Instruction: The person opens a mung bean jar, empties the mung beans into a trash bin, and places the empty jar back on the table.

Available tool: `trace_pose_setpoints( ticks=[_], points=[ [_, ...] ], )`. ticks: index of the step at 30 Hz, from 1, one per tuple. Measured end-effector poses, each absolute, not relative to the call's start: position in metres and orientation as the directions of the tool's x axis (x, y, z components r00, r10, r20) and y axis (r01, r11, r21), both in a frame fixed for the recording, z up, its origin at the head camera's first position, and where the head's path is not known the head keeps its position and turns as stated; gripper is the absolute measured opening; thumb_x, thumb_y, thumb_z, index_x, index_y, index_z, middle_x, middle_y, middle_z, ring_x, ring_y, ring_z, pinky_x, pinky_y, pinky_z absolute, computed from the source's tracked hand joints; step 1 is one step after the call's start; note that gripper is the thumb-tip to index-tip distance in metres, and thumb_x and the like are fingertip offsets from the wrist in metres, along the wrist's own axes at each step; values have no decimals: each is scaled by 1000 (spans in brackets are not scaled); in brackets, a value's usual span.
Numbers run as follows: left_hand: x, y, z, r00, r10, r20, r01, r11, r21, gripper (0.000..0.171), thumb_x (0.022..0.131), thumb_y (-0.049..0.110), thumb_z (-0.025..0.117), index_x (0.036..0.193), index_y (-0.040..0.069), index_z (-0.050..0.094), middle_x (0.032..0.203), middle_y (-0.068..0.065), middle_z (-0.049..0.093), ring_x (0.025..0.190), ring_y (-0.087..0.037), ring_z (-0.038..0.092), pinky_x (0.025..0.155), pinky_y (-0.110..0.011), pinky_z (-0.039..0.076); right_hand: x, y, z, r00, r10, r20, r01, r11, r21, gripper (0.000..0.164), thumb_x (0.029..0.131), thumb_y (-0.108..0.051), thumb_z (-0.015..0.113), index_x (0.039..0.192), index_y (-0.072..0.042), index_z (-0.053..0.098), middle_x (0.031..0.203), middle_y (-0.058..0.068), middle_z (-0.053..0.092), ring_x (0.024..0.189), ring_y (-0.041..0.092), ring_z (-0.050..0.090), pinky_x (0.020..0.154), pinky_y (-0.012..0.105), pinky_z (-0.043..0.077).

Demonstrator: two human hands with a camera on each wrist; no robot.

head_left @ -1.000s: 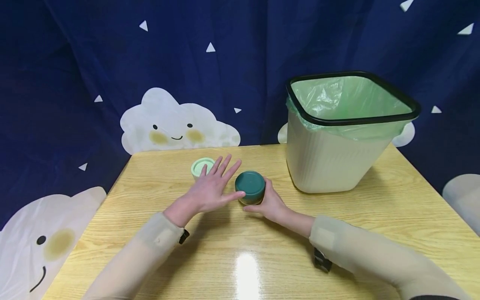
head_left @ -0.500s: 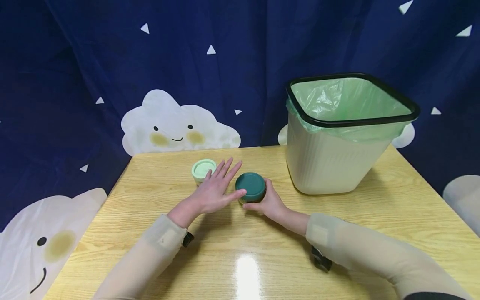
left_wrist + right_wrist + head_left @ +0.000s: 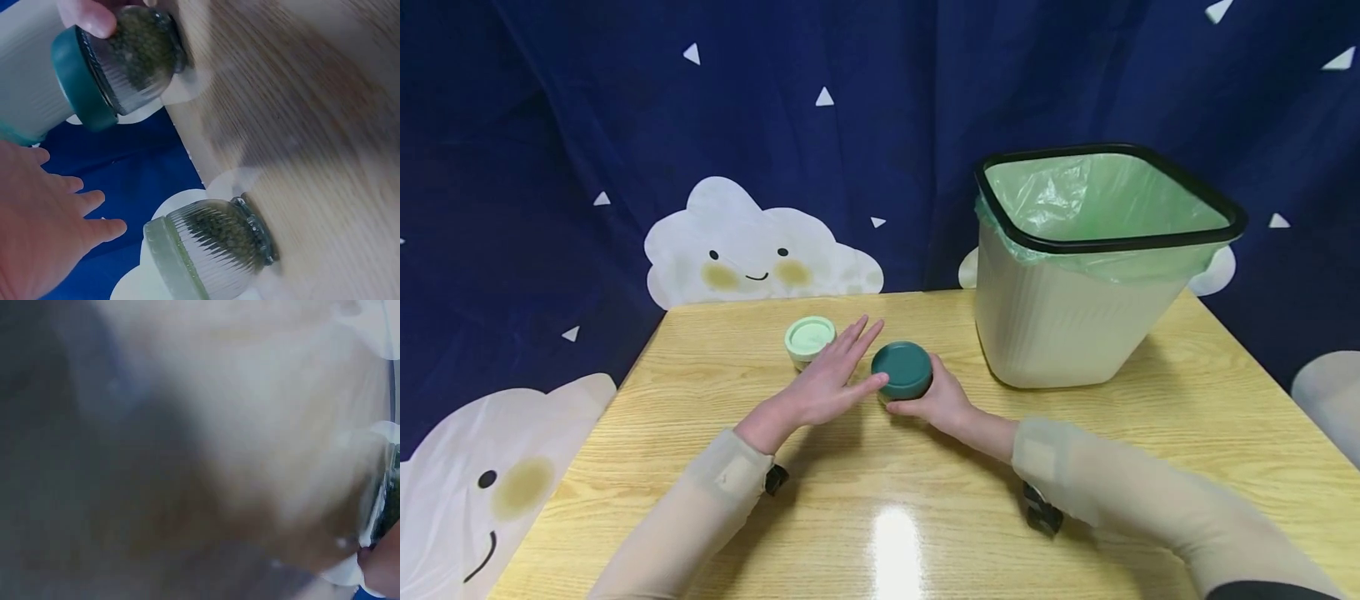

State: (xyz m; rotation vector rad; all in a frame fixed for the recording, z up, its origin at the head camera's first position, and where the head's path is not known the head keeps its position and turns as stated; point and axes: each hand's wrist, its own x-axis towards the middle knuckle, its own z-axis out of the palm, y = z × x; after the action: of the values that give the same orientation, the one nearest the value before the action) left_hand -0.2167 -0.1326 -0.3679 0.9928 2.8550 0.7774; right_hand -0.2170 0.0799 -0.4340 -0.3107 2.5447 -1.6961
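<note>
A ribbed glass jar with a dark green lid [image 3: 901,367] stands upright on the table, and my right hand [image 3: 943,404] grips its right side with thumb and fingers. Small greenish grains fill part of this glass in the left wrist view, where a right fingertip [image 3: 97,19] presses against it. My left hand [image 3: 820,387] is held out with straight fingers between the two jars. In the head view its thumb overlaps the dark lid's edge. Beyond those fingers is a second jar with a pale green lid [image 3: 810,336], also holding grains [image 3: 222,234].
A white bin [image 3: 1060,325] with a black rim and green liner stands at the back right of the wooden table [image 3: 820,533]. Behind the table hangs a dark blue curtain [image 3: 760,108] with clouds and triangles. The right wrist view is mostly blurred.
My left hand has shifted slightly and its fingers are less spread, showing more of the pale lid. The right hand keeps its grip, and both jars stay in place.
</note>
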Motion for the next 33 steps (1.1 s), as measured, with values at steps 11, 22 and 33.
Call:
trace_pose_setpoints(
  ticks=[11, 22, 33],
  points=[
    [-221, -134, -358, -786, 594, 169, 534, 516, 670, 76, 98, 62, 35, 158, 26, 6, 162, -3, -2, 146, -27, 2, 113, -58, 12, -220, 98, -393, -925, -352, 144, -285, 392, -875, 86, 70, -13, 87, 136, 2, 35, 127, 19, 55, 116, 33, 54, 100, 53, 40],
    [-225, -134, -330, -740, 613, 277, 587, 389, 710, 79, 97, 63, 34, 158, 22, 4, 162, -1, 4, 146, -19, 5, 115, -52, 12, -214, 106, -352, -900, -386, 203, -356, 383, -853, 87, 68, -11, 88, 136, 1, 36, 125, 17, 57, 116, 32, 54, 102, 52, 38],
    [-229, -119, -315, -729, 623, 284, 552, 289, 782, 77, 97, 63, 35, 157, 28, 5, 161, 6, 4, 146, -19, 10, 112, -56, 18, -211, 116, -325, -872, -423, 245, -428, 417, -802, 81, 68, -12, 87, 132, 0, 39, 119, 16, 60, 109, 30, 57, 98, 49, 42]
  ],
)
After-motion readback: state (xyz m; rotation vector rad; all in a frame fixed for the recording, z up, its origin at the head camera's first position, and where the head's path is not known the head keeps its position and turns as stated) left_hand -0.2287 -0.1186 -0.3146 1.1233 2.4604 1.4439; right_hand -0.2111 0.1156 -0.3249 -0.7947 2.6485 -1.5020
